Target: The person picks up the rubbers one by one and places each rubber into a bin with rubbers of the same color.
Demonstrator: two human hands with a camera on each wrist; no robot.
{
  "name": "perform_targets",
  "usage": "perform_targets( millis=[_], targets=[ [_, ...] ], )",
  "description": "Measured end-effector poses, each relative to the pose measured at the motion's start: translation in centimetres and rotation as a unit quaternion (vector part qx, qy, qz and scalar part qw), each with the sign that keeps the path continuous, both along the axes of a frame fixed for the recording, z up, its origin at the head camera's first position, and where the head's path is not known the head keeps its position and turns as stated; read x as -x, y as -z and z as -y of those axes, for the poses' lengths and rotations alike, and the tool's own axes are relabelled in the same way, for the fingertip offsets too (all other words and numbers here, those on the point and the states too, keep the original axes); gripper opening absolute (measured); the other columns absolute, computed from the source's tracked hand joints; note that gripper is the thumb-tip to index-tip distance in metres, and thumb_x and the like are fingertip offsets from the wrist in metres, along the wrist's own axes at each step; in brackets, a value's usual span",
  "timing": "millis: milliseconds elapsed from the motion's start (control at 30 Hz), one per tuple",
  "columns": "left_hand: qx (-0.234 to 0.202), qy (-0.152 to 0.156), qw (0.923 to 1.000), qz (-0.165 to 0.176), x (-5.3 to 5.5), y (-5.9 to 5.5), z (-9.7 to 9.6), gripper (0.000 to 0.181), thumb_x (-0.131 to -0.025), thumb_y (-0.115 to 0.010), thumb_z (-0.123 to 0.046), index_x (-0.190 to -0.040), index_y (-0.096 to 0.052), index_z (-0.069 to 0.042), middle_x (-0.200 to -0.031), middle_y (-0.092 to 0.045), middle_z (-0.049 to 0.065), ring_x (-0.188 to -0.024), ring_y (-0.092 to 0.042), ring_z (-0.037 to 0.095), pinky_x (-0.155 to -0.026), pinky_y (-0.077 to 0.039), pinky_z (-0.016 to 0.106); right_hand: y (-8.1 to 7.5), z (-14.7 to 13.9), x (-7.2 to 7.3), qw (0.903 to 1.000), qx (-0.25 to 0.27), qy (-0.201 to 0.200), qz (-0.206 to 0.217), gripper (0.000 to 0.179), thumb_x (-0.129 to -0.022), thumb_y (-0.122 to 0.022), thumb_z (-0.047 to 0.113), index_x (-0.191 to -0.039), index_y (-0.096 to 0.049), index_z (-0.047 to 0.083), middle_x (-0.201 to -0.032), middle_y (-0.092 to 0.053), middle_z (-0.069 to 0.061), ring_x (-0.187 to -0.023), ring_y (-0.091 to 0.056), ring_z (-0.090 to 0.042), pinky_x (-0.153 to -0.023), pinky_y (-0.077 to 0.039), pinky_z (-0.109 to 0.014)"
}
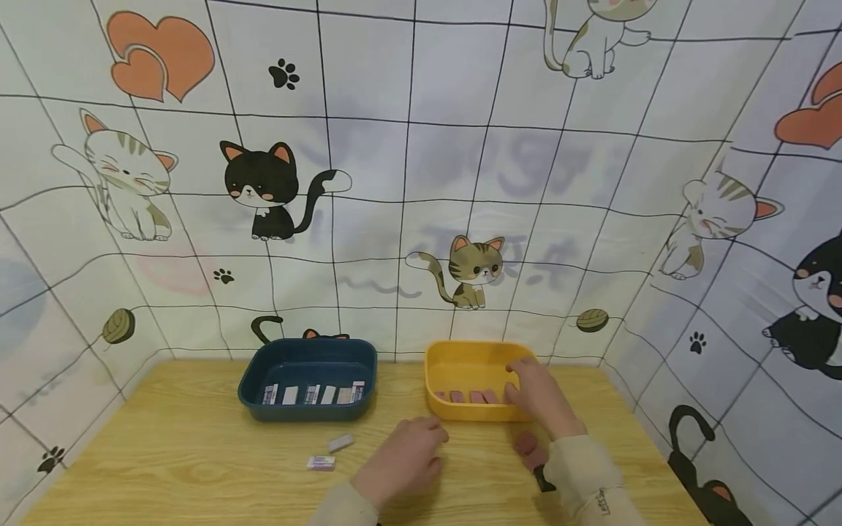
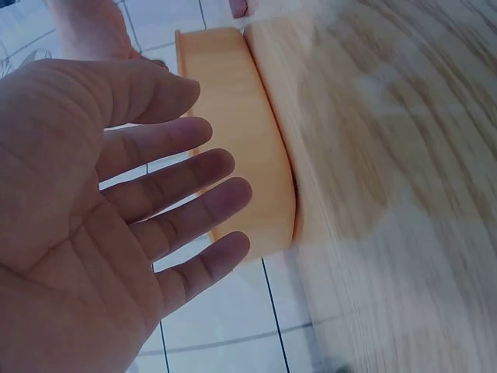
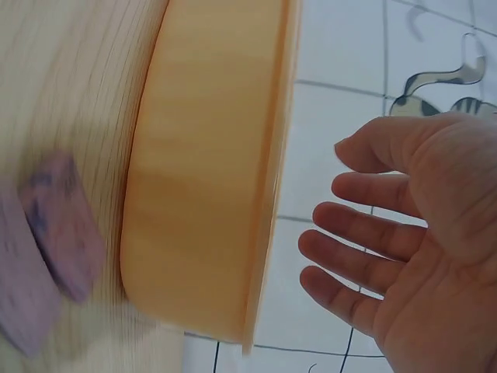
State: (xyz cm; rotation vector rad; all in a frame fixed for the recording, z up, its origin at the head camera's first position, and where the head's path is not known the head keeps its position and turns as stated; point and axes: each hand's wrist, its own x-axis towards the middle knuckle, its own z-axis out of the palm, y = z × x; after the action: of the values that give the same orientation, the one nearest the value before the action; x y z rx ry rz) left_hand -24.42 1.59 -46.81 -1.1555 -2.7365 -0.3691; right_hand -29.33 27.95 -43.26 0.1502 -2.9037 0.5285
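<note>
My right hand (image 1: 538, 393) reaches over the right end of a yellow plastic bin (image 1: 473, 413). In the right wrist view its fingers are loosely bent beside the rim, with nothing in them. Several pink eraser-like blocks (image 1: 476, 397) lie along the bin's near side. My left hand (image 1: 404, 456) hovers in front of the bin, fingers relaxed and palm bare in the left wrist view. On the table beneath my right forearm lie pink blocks (image 3: 64, 225), partly covered by the sleeve in the head view, with a small black piece (image 1: 543, 478) close by.
A dark blue bin (image 1: 305, 414) stands left of the yellow one, holding a row of several whitish erasers (image 1: 328, 395), some with barcodes. Two more, one white (image 1: 340, 443) and one purple-and-white (image 1: 321, 463), lie before it. A cat-patterned curtain (image 1: 368, 161) hangs behind.
</note>
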Motion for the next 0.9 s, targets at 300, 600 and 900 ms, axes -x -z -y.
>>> perform_targets(
  millis=[300,600,900],
  targets=[
    [-0.032,-0.038,0.9987,0.009,0.0,0.1,2.4,0.022,-0.087,-0.075,-0.015,-0.108,-0.075,-0.010,-0.107,-0.069,0.002,-0.099,-0.065,0.019,-0.086,-0.055,0.039,0.1,2.1,-2.2,0.9970,0.045,-0.002,-0.063,0.030,-0.090,-0.067,0.010,-0.118,-0.069,-0.002,-0.125,-0.063,-0.023,-0.107,-0.063,-0.035,-0.093,-0.054,-0.052],
    [-0.072,-0.067,0.9949,0.024,0.3,1.1,5.2,0.020,-0.089,-0.072,-0.012,-0.109,-0.073,-0.006,-0.107,-0.067,0.004,-0.099,-0.065,0.023,-0.091,-0.055,0.040,0.9,3.7,-4.1,0.9858,0.074,-0.040,-0.145,0.020,-0.092,-0.074,0.011,-0.110,-0.072,0.003,-0.117,-0.069,-0.014,-0.098,-0.064,-0.027,-0.085,-0.056,-0.047],
    [-0.083,-0.082,0.9930,0.021,0.3,1.3,6.9,0.019,-0.088,-0.076,-0.011,-0.106,-0.073,-0.006,-0.104,-0.066,0.004,-0.096,-0.063,0.024,-0.087,-0.055,0.047,1.9,5.0,-5.0,0.9760,0.073,-0.060,-0.196,0.018,-0.085,-0.079,0.005,-0.102,-0.073,0.005,-0.108,-0.071,-0.011,-0.100,-0.067,-0.030,-0.088,-0.056,-0.051]
  ],
)
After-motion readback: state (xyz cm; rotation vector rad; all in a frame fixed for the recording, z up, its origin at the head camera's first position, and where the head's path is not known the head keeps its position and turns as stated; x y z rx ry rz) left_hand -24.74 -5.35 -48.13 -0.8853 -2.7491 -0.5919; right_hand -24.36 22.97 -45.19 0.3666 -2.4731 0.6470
